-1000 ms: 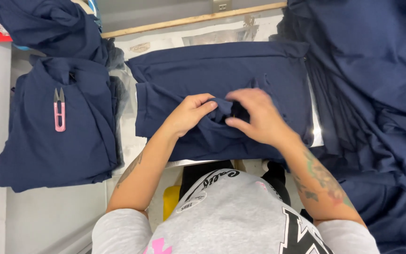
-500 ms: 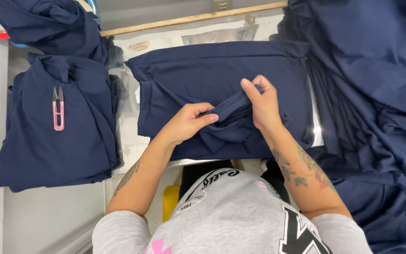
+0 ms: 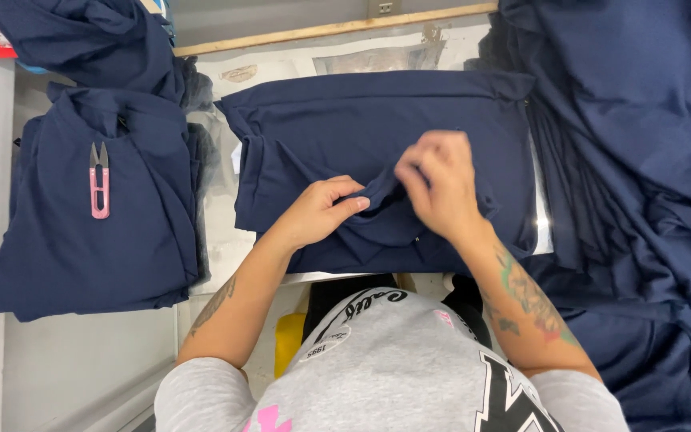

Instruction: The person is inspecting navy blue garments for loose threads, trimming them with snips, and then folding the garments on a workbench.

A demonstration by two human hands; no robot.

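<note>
A folded navy garment point(image 3: 377, 136) is laid on the surface point(image 3: 217, 232). Its near-edge fold is pinched in the grip of the left hand point(image 3: 317, 212) and the right hand point(image 3: 441, 184). Left of the garment, one pink thread snip point(image 3: 99, 180) is seen on one folded navy stack point(image 3: 97, 240); a loose navy heap point(image 3: 641, 160) crowds the garment's right edge.

Folded navy garment point(image 3: 377, 128), flat on worktable

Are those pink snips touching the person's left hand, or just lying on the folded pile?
Apart. The head view shows the pink snips lying on the folded navy pile, with bare table between them and the left hand.
</note>
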